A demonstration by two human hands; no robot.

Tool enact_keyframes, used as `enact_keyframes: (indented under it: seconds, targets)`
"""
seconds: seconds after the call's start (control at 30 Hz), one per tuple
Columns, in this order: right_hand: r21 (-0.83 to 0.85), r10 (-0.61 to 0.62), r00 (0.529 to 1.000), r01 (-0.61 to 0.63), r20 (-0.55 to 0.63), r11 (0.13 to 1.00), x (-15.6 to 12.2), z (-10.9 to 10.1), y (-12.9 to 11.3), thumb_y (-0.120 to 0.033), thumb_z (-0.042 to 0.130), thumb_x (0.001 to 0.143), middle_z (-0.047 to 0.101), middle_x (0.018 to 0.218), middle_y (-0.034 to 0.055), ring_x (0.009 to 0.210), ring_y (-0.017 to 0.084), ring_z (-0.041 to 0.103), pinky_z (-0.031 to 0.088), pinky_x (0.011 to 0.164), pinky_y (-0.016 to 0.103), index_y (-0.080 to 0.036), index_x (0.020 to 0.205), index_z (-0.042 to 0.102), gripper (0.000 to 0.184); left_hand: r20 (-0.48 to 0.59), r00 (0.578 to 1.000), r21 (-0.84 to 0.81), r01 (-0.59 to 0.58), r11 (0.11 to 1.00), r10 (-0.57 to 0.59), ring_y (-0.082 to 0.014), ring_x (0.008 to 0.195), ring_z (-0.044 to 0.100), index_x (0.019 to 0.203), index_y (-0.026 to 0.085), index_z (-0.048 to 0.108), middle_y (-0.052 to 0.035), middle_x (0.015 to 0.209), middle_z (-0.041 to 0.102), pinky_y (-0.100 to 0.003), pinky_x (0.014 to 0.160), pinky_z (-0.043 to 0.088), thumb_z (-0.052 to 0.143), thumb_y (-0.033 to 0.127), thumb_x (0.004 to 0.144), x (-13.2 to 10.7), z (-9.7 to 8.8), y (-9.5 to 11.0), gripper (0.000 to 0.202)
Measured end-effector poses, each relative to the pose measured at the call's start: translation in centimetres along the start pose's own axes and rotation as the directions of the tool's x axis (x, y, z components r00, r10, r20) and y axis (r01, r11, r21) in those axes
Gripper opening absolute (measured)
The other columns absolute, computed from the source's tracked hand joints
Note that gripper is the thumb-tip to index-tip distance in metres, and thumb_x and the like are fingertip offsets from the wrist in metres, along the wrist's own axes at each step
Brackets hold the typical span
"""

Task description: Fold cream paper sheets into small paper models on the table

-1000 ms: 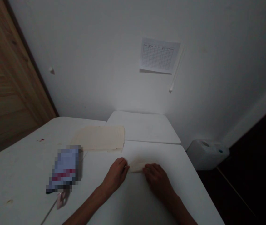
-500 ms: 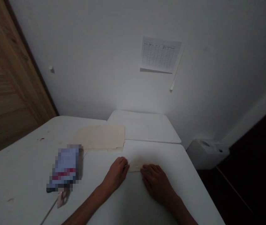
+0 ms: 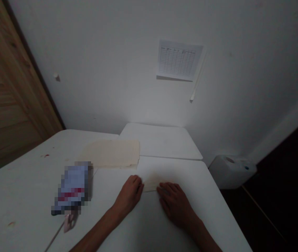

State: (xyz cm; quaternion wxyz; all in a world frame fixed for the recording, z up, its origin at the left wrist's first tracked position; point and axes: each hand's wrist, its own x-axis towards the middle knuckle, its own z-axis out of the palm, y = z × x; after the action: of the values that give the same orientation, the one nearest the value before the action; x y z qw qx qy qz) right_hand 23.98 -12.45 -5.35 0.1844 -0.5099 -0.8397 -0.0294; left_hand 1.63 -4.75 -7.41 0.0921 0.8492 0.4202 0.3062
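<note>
A thin beige sheet, folded or narrow and either paper or cloth, lies on the white table between my hands. My left hand grips its left end, thumb and fingers pressed together. Over the right end, my right hand bends its fingers down, with the thumb tucked in close to them. Both ends of the sheet are hidden under the fingers. Farther back to the left rests a flat stack of similar beige sheets.
Left of my hands lies a blurred-out bluish item beside a pink object with a cord. A white board stands at the table's back edge by the wall. Past the right edge is a white container. A printed chart hangs above.
My hands stay almost in place. The beige sheet between them shows slightly differently, its upper part reaching a little farther back.
</note>
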Motion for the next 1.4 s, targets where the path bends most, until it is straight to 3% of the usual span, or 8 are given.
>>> enact_keyframes:
  seconds: [0.23,0.43,0.53,0.7,0.9,1.07,1.23,1.4]
  targets:
    - [0.012,0.004,1.000,-0.004,0.009,1.000,0.0,0.0,0.0,-0.024,0.047,0.092,0.055,0.133,0.0073,0.121,0.025,0.048,0.035,0.103,0.044,-0.025,0.132,0.051,0.040,-0.001,1.000,0.045,0.018,0.999,-0.018,-0.0226,0.079,0.051,0.077,0.019,0.050,-0.0065,0.082,0.054,-0.035,0.072,0.044,0.041,0.022,0.094,-0.3,-0.6,0.1,0.019]
    - [0.033,0.011,1.000,-0.011,0.004,0.999,0.0,-0.2,-0.1,-0.023,0.047,0.092,0.054,0.134,0.0064,0.121,0.024,0.048,0.034,0.104,0.044,-0.025,0.131,0.051,0.039,-0.044,0.995,0.098,-0.084,0.992,0.089,-0.0267,0.098,0.053,0.105,0.020,0.057,-0.0108,0.108,0.059,-0.044,0.087,0.044,0.046,0.022,0.092,-0.1,-0.4,0.9,0.017]
    - [0.054,0.011,1.000,-0.012,0.002,0.998,0.1,-0.4,-0.2,-0.022,0.048,0.091,0.055,0.133,0.0068,0.120,0.024,0.048,0.034,0.104,0.043,-0.024,0.130,0.052,0.039,-0.008,0.998,0.079,-0.069,0.995,0.069,-0.0275,0.100,0.053,0.111,0.020,0.057,-0.0104,0.111,0.059,-0.043,0.088,0.043,0.052,0.026,0.090,0.6,0.2,1.2,0.022]
    - [0.102,0.056,0.998,-0.054,-0.013,0.993,0.0,-0.2,0.4,-0.024,0.053,0.089,0.055,0.130,0.0065,0.119,0.023,0.048,0.037,0.102,0.042,-0.026,0.125,0.055,0.036,0.122,0.992,0.041,-0.036,0.999,0.030,-0.0256,0.093,0.055,0.102,0.020,0.062,-0.0079,0.100,0.060,-0.038,0.082,0.044,0.064,0.027,0.083,1.8,0.4,1.2,0.020]
    - [0.177,0.125,0.990,-0.111,-0.071,0.978,1.3,0.3,2.9,-0.025,0.061,0.083,0.056,0.128,0.0103,0.117,0.024,0.050,0.039,0.100,0.043,-0.022,0.127,0.053,0.045,0.168,0.985,0.007,-0.030,1.000,0.028,-0.0252,0.094,0.054,0.099,0.020,0.064,-0.0073,0.101,0.060,-0.038,0.082,0.043,0.069,0.024,0.078,1.9,-0.6,1.4,0.021]
    - [0.310,0.174,0.982,-0.187,0.068,0.932,2.8,-0.8,3.9,-0.022,0.067,0.077,0.067,0.099,0.0040,0.093,0.020,0.060,0.044,0.089,0.035,-0.022,0.120,0.059,0.044,0.192,0.978,-0.057,-0.068,0.996,0.077,-0.0246,0.095,0.054,0.098,0.021,0.062,-0.0058,0.101,0.060,-0.037,0.083,0.042,0.069,0.021,0.078,1.9,-1.0,1.2,0.021]
    - [0.363,0.155,0.984,-0.175,0.083,0.915,3.0,-0.9,3.9,-0.023,0.074,0.071,0.064,0.106,0.0049,0.100,0.020,0.056,0.042,0.091,0.033,-0.022,0.116,0.062,0.047,0.255,0.960,-0.155,-0.074,0.985,0.112,-0.0226,0.095,0.054,0.095,0.020,0.059,-0.0038,0.097,0.060,-0.035,0.084,0.042,0.065,0.015,0.076,2.3,-1.1,0.9,0.020]
    - [0.375,0.157,0.981,-0.189,0.116,0.908,3.3,-0.6,3.7,-0.022,0.075,0.070,0.066,0.090,0.0015,0.087,0.018,0.057,0.043,0.084,0.030,-0.021,0.105,0.066,0.036,0.291,0.954,-0.152,-0.028,0.988,0.072,-0.0219,0.092,0.054,0.092,0.018,0.058,-0.0041,0.094,0.061,-0.033,0.082,0.043,0.064,0.013,0.073,2.5,-1.2,1.0,0.021]
